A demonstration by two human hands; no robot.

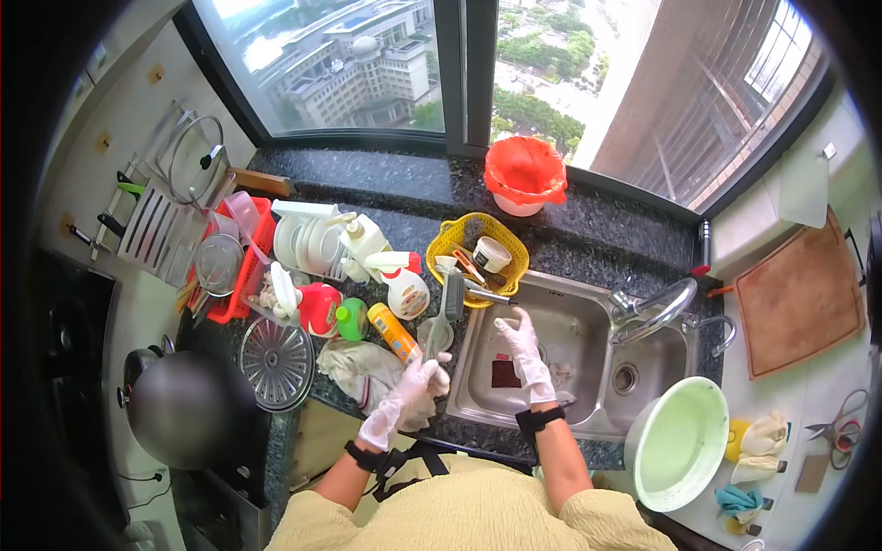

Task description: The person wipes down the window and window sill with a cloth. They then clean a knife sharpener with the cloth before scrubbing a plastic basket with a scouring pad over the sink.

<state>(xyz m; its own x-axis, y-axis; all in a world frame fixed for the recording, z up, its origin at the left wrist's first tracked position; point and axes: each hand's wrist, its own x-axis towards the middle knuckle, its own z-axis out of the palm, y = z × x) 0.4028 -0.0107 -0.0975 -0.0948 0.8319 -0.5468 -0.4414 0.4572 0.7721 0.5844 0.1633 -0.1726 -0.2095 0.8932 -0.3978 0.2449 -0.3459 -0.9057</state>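
Note:
My left hand [415,384], in a translucent white glove, is closed around the lower end of a grey long-handled cleaning brush [451,298]. The brush points up and away along the left side of the sink [473,367]. My right hand [524,344], gloved too, hovers over the large left basin with its fingers apart and nothing in them. A dark red-brown sponge or pad [504,373] lies in that basin. Beside my left hand are an orange-yellow bottle [392,332] and a crumpled pale cloth [360,372].
A yellow basket [521,260] with small items stands behind the sink, near a red-lined bin [525,174]. Spray bottles [407,292], a dish rack [310,241] and a red basket [248,266] crowd the left. The faucet [661,308] and a pale green basin [675,444] are at right.

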